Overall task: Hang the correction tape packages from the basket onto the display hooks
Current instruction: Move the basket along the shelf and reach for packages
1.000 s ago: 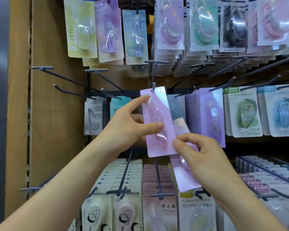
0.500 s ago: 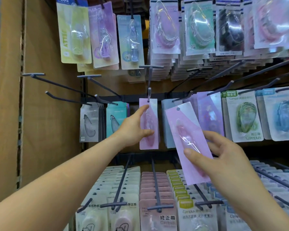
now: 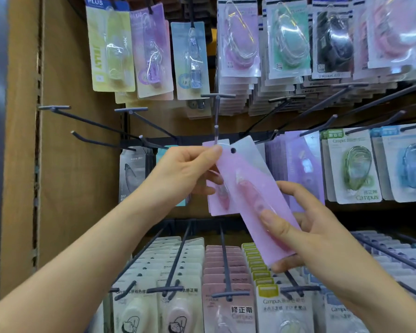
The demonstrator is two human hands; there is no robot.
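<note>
I am bringing the next pink package [image 3: 247, 188] up to the hook [image 3: 216, 121], and the change from half a second ago is plain: then my left hand [image 3: 183, 174] was pushing the first package [image 3: 213, 207] back along the hook while my right hand [image 3: 308, 234] was holding this one lower and off to the right. Now my left hand is pinching the top corner of the new package between forefinger and thumb, and my right hand is gripping its lower half, thumb across the front and fingers behind. The package is tilting, top leaning left, with its hole [image 3: 233, 150] sitting just right of and below the hook's tip, not yet threaded. The first package is hanging behind it on that same hook (so one is done here, I judge). I am thinking the next move needs the hole slid left and up onto the tip. The basket is lying out of view.
</note>
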